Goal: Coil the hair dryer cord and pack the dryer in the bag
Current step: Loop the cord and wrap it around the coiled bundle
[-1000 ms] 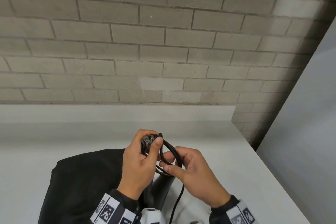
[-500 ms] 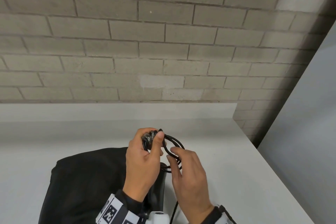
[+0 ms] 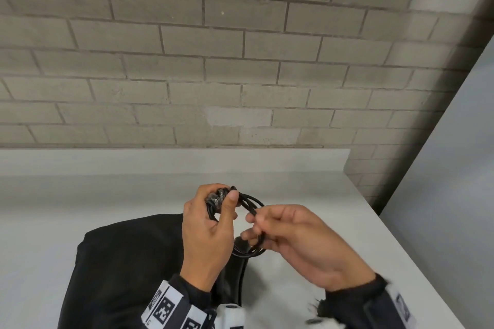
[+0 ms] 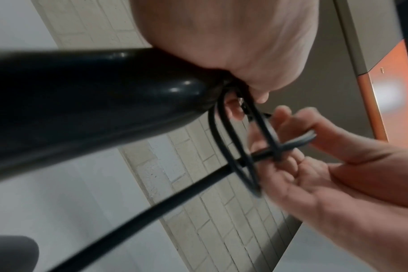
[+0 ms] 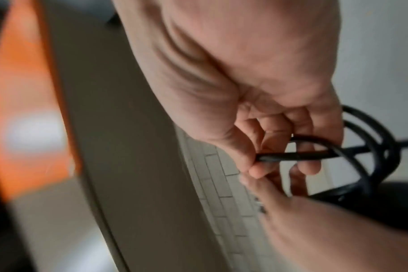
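The black hair dryer cord [image 3: 252, 201] lies in loops between my hands, above the white table. My left hand [image 3: 208, 230] grips the loops at the end of the glossy black dryer handle [image 4: 93, 103], thumb pressed on the bundle. To its right, my right hand [image 3: 299, 243] pinches a strand of the cord [image 5: 291, 157] and holds it across the loops [image 4: 240, 147]. A free length of cord [image 4: 128, 226] trails down from there. The black bag [image 3: 120, 262] lies on the table under and left of my hands. The dryer's head is hidden.
The white table [image 3: 80, 208] meets a brick wall [image 3: 213, 61] at the back. Its right edge [image 3: 401, 235] runs diagonally beside a grey panel [image 3: 454, 168]. An orange surface [image 5: 23, 92] shows in the wrist views.
My right hand has moved to the right and turned palm-up, drawing a strand across the loops. The left hand has kept its grip in the same place.
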